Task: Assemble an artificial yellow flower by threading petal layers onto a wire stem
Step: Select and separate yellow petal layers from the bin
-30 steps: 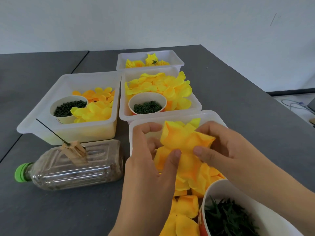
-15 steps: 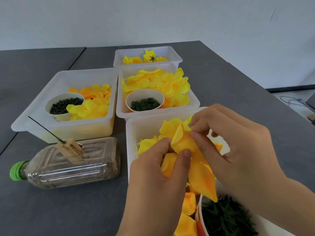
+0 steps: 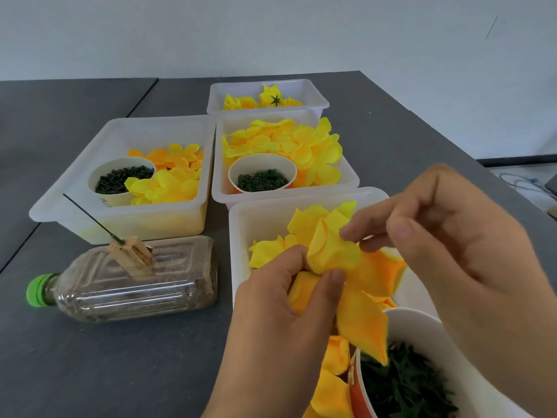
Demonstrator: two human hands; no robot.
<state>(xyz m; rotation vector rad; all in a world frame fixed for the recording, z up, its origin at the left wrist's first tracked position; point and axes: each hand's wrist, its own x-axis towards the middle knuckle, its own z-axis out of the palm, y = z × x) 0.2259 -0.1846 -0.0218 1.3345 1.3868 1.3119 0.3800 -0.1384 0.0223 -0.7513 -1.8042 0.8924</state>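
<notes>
My left hand (image 3: 280,312) pinches a bunch of large yellow petal layers (image 3: 331,251) over the nearest white tub (image 3: 241,230). My right hand (image 3: 458,254) pinches the top edge of one layer with its fingertips, peeling it from the bunch. A thin dark wire stem (image 3: 90,217) stands tilted up from a wooden clip (image 3: 132,256) taped on a lying plastic bottle (image 3: 129,282) at the left, apart from both hands.
Other white tubs hold yellow petals: one at left (image 3: 120,212), one in the middle (image 3: 346,179), one at the back (image 3: 265,107). Paper cups (image 3: 120,176) (image 3: 262,173) hold small green parts. A cup of green leaves (image 3: 407,384) stands below my right hand.
The petal bunch has been lifted and crumpled between my hands. My right hand has shifted from gripping the side of the bunch to pinching one layer's top edge.
</notes>
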